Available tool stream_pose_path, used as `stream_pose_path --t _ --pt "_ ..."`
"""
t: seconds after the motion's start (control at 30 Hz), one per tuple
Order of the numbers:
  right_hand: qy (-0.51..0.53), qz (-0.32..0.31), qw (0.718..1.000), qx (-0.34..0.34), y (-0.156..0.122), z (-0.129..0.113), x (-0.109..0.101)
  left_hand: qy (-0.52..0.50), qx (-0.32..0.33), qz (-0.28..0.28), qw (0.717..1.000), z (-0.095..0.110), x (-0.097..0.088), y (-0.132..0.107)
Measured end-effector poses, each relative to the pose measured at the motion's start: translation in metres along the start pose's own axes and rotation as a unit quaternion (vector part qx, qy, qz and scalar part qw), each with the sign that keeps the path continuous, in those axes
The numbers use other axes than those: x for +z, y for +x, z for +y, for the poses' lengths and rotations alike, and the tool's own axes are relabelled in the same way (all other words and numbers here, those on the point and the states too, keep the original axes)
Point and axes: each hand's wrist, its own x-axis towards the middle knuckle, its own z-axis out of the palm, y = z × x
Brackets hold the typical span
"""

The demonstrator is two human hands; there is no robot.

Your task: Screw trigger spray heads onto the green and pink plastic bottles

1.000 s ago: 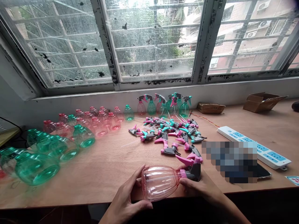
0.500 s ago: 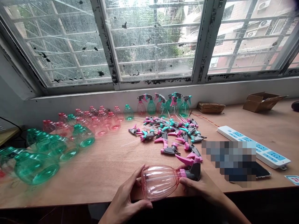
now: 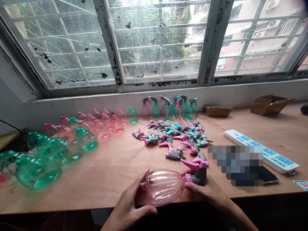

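A clear pink spray bottle [image 3: 165,189] lies on its side in the air at the table's front edge, its base to the left. My left hand [image 3: 132,200] is curved around the base, thumb below and fingers above. At the other end, my right hand [image 3: 204,191] is closed on the pink collar and grey spray head [image 3: 199,176], thumb pressed on the collar. The bottle's pink trigger points up and left. Some right-hand fingers are hidden behind the bottle. Beyond it lies a heap of loose spray heads [image 3: 176,154] in grey, pink and teal with thin tubes.
Open green bottles [image 3: 38,173] and pink bottles [image 3: 102,130] crowd the left. Bottles with spray heads [image 3: 156,110] stand by the wall. On the right are a power strip [image 3: 262,150], a partly pixelated dark flat device [image 3: 268,176], a flat brown package [image 3: 216,111] and an open cardboard box [image 3: 267,106].
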Motion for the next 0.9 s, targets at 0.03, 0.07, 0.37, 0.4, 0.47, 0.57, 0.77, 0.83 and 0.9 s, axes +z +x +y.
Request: stream_pose_path --t 0.03,0.07,0.37,0.4,0.47,0.57,0.77,0.83,0.9 --pt "0.002 -0.003 1.000 0.003 0.0000 -0.0001 0.0001 -0.001 0.000 -0.001 1.000 -0.0002 -0.0001 0.0001" --pt "0.003 -0.004 1.000 0.006 0.0000 -0.0001 0.0001 -0.001 0.000 -0.002 1.000 -0.0004 -0.0002 0.0001" --pt "0.009 -0.005 1.000 0.009 0.0005 -0.0009 0.0004 -0.002 0.002 -0.002 1.000 -0.0013 -0.0001 -0.0008" --pt "0.005 -0.005 1.000 0.006 0.0005 -0.0014 0.0004 -0.002 0.002 -0.001 1.000 -0.0016 -0.0001 -0.0007" --pt "0.000 -0.001 1.000 -0.002 0.0006 -0.0019 0.0003 -0.003 0.003 -0.001 1.000 -0.0025 0.0000 -0.0007" --pt "0.001 0.009 1.000 -0.005 0.0006 -0.0012 0.0007 0.000 0.003 0.005 1.000 -0.0034 0.0000 -0.0007" --pt "0.010 0.002 1.000 0.011 0.0001 -0.0009 0.0017 0.003 -0.002 0.002 1.000 -0.0015 -0.0002 -0.0006" --pt "0.009 -0.009 1.000 0.007 0.0000 -0.0018 0.0013 0.001 0.001 0.002 1.000 -0.0007 0.0000 -0.0003" --pt "0.001 -0.015 1.000 0.003 0.0000 -0.0025 0.0006 -0.002 0.003 0.003 1.000 -0.0006 0.0001 0.0000"
